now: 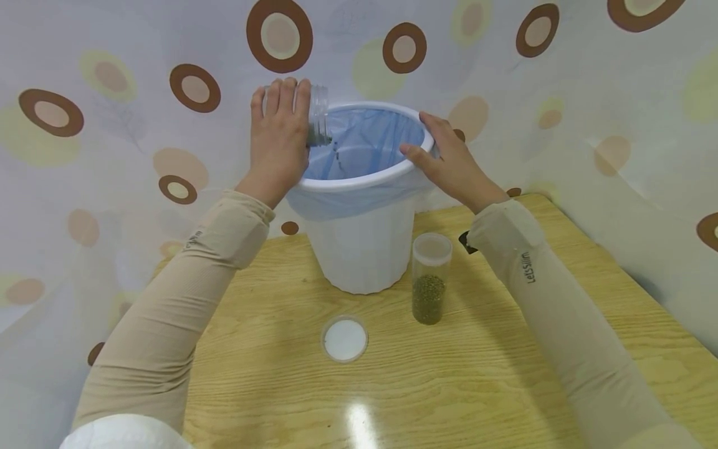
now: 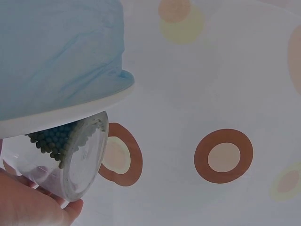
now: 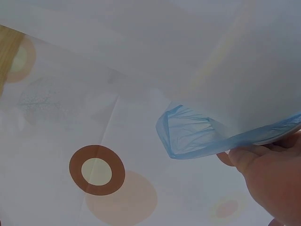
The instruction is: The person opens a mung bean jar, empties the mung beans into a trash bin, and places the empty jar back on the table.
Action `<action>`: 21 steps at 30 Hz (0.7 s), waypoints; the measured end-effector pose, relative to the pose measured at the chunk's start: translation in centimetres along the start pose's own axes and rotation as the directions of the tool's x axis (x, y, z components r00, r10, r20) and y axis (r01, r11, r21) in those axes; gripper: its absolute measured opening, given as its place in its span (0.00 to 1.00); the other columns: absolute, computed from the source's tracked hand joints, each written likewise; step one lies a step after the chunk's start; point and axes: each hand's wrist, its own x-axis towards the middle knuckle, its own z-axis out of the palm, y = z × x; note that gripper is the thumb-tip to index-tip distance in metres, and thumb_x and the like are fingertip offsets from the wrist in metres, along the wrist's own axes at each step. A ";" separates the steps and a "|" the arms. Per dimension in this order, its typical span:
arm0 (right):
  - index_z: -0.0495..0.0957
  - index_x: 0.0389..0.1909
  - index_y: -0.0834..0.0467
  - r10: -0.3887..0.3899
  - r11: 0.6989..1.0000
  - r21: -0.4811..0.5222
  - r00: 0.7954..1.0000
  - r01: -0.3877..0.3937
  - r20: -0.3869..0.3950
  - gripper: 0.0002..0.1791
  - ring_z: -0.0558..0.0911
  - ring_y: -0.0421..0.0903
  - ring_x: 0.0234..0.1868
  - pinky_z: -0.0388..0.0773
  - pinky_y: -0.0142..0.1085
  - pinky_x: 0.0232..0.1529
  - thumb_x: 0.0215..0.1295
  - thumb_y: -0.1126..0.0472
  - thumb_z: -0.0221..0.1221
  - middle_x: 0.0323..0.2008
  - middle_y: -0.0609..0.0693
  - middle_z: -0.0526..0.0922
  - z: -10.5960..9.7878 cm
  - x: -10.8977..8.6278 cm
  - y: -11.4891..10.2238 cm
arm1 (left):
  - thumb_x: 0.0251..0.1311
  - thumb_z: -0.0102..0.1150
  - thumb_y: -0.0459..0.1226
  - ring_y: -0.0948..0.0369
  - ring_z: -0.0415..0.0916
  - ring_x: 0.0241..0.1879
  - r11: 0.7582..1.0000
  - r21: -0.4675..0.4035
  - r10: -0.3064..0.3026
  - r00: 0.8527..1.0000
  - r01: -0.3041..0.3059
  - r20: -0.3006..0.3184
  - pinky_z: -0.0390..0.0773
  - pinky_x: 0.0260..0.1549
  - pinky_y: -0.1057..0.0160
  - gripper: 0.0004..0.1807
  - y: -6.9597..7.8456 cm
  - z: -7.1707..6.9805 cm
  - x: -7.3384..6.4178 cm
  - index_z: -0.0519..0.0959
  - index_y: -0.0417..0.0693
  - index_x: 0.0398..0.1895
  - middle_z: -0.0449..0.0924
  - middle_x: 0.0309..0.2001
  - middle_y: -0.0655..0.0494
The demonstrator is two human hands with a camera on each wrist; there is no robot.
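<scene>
My left hand (image 1: 280,131) grips a clear jar (image 1: 320,112), tipped on its side over the left rim of a white trash bin (image 1: 359,243). Small dark grains (image 1: 338,159) fall from its mouth into the bin's blue liner bag (image 1: 387,134). In the left wrist view, round dark green grains (image 2: 51,141) lie inside the jar, which shows its base. At the bin's right side my right hand (image 1: 451,162) holds the rim, thumb and fingers spread over it. The right wrist view shows the fingers (image 3: 247,157) against the bin's edge and the folded-over liner (image 3: 193,134).
A tall clear container (image 1: 430,274), partly filled with green grains, stands on the wooden table (image 1: 263,362) right of the bin. A round white lid (image 1: 344,340) lies in front of the bin. Behind the table hangs a sheet (image 1: 224,37) patterned with circles.
</scene>
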 end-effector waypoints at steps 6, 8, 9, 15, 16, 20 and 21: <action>0.45 0.76 0.53 0.005 1.000 -0.008 1.000 -0.005 0.000 0.46 0.54 0.54 0.71 0.53 0.54 0.68 0.63 0.36 0.48 0.75 0.51 0.48 0.0 0.0 0.0 | 0.56 0.56 0.31 0.47 0.46 0.70 1.000 0.004 0.001 1.000 -0.001 0.004 0.41 0.69 0.48 0.39 0.0 0.0 0.0 0.50 0.41 0.71 0.54 0.67 0.41; 0.45 0.76 0.53 0.006 1.000 -0.011 1.000 -0.006 -0.001 0.46 0.54 0.54 0.71 0.53 0.54 0.69 0.63 0.36 0.48 0.75 0.52 0.48 0.0 0.0 0.0 | 0.57 0.55 0.31 0.47 0.46 0.70 1.000 0.005 -0.001 1.000 0.001 0.008 0.41 0.69 0.48 0.39 0.1 -0.1 0.0 0.50 0.41 0.71 0.54 0.67 0.41; 0.45 0.76 0.52 0.006 1.000 -0.010 1.000 -0.006 0.000 0.46 0.54 0.54 0.71 0.52 0.54 0.69 0.63 0.37 0.48 0.75 0.52 0.47 -0.1 0.0 0.0 | 0.57 0.55 0.30 0.47 0.46 0.70 1.000 0.005 -0.001 1.000 0.001 0.009 0.41 0.69 0.48 0.39 0.1 -0.1 0.0 0.50 0.41 0.71 0.54 0.67 0.41; 0.45 0.76 0.53 0.002 1.000 -0.008 1.000 -0.002 0.003 0.45 0.54 0.54 0.71 0.52 0.54 0.69 0.64 0.37 0.47 0.75 0.52 0.48 -0.1 0.0 -0.1 | 0.57 0.55 0.31 0.47 0.47 0.70 1.000 0.014 0.003 1.000 -0.003 0.005 0.42 0.69 0.48 0.39 0.1 -0.1 0.0 0.50 0.41 0.71 0.54 0.67 0.41; 0.45 0.76 0.53 0.002 1.000 -0.009 1.000 -0.002 0.003 0.46 0.54 0.54 0.71 0.52 0.54 0.69 0.64 0.37 0.47 0.75 0.52 0.48 -0.1 0.0 -0.1 | 0.57 0.56 0.31 0.47 0.47 0.70 1.000 0.016 0.004 1.000 -0.004 0.005 0.42 0.69 0.48 0.39 0.1 -0.1 0.0 0.50 0.41 0.71 0.54 0.67 0.41; 0.45 0.76 0.54 0.003 1.000 -0.010 1.000 -0.003 0.001 0.46 0.54 0.54 0.71 0.53 0.54 0.68 0.63 0.37 0.47 0.74 0.53 0.48 -0.1 -0.1 -0.1 | 0.57 0.56 0.31 0.47 0.47 0.69 1.000 0.018 0.010 1.000 -0.010 -0.001 0.42 0.69 0.48 0.39 0.1 -0.1 0.0 0.50 0.41 0.70 0.54 0.66 0.41; 0.45 0.76 0.53 0.004 1.000 -0.008 1.000 -0.004 0.002 0.46 0.54 0.54 0.71 0.53 0.54 0.68 0.63 0.37 0.47 0.75 0.52 0.48 -0.1 -0.1 -0.1 | 0.57 0.55 0.31 0.47 0.47 0.69 1.000 0.019 0.010 1.000 -0.010 -0.002 0.42 0.69 0.48 0.39 0.1 -0.1 0.0 0.50 0.41 0.70 0.55 0.66 0.41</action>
